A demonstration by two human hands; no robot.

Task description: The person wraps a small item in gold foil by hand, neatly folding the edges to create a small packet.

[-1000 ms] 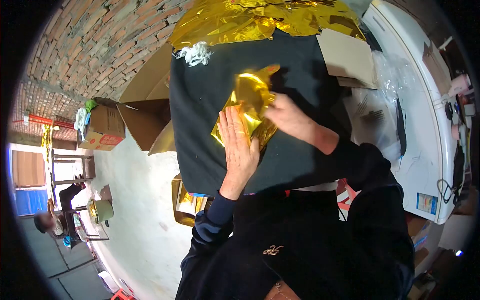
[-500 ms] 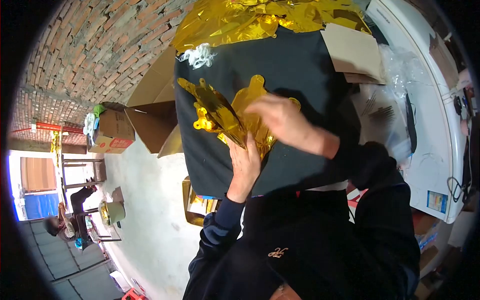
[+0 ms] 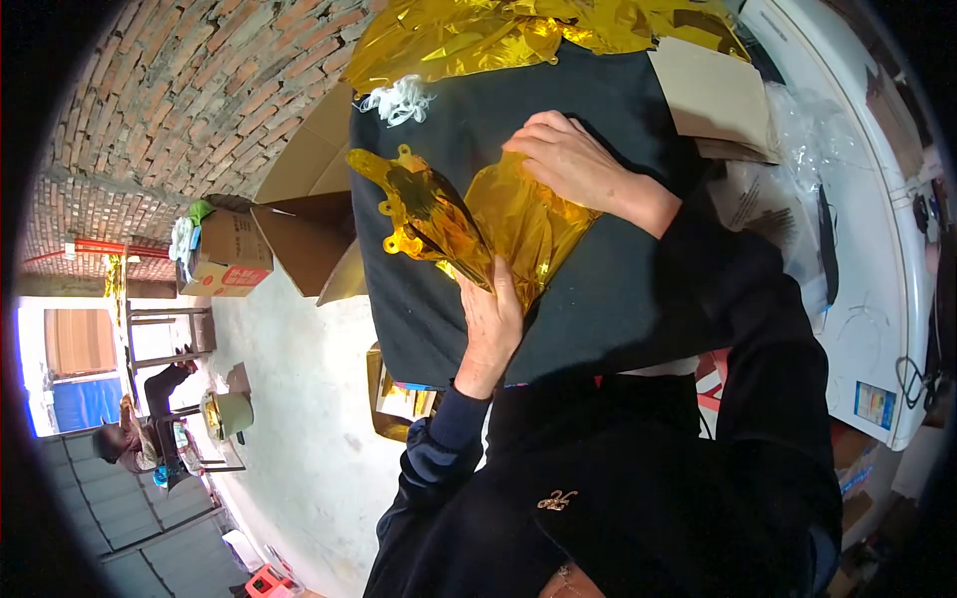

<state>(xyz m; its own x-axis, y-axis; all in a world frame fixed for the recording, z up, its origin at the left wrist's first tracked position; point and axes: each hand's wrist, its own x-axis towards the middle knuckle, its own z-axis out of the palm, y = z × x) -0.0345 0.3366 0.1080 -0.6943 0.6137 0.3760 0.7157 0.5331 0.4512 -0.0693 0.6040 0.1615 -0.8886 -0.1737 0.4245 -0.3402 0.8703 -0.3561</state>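
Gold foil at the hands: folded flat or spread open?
Partly spread: the gold foil fans into two sections beyond the left hand; the right hand is at one section's upper edge.

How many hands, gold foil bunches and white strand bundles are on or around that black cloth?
Hands: 2, left hand and right hand
Gold foil bunches: 2, held foil and far heap
White strand bundle: 1
Total: 5

Black cloth (image 3: 628, 309): gold foil (image 3: 478, 38), perhaps thread (image 3: 399, 100)
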